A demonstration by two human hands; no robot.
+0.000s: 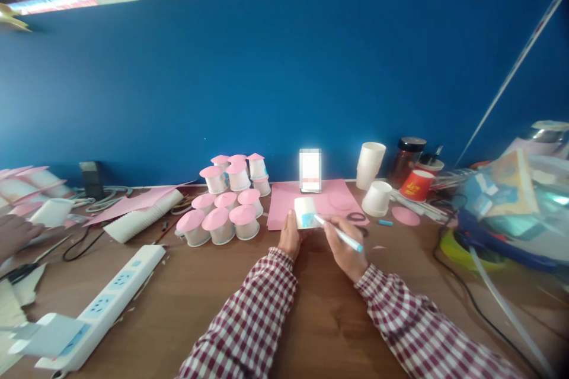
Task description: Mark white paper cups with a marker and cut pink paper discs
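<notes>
Paper cup held by left hand, marker in right hand.

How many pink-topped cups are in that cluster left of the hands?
10 visible: three in the front row, three in the row behind them, and four stacked on top at the back by the blue wall. Others may be hidden behind these.

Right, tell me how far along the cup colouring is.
Done: a batch of cups capped with pink discs is stacked by the blue wall. In hand: the left hand steadies a white cup on the pink sheet while the right hand runs a blue marker over it; part is already blue. Left: plain white cups stand untouched nearby.
</notes>
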